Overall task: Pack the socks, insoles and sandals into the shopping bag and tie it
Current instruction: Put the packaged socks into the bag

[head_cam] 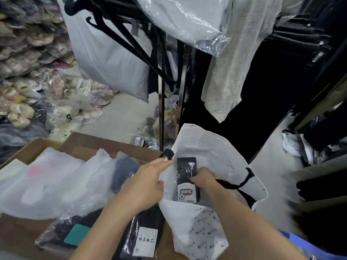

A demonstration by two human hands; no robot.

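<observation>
A white shopping bag (216, 152) with black handles stands open at centre right. My left hand (148, 184) grips the bag's left rim and holds the mouth open. Inside the mouth, my right hand (203, 178) grips a black pack of socks (186, 177) in clear wrap with a white label. Another black sock pack (144, 235) with a white "OWEN" label lies below my left forearm. White translucent bags (56, 182) lie in a cardboard box (105, 145) to the left; what they hold is unclear. Bagged sandals (62, 117) are heaped on the floor at far left.
A clear packet with dark items and a teal card (75, 233) lies at lower left. A clothes rack (162, 102) with black hangers, plastic-covered garments and a hanging white bag stands straight ahead. Dark clothing hangs at right. Shelves of bagged footwear (28, 44) fill the upper left.
</observation>
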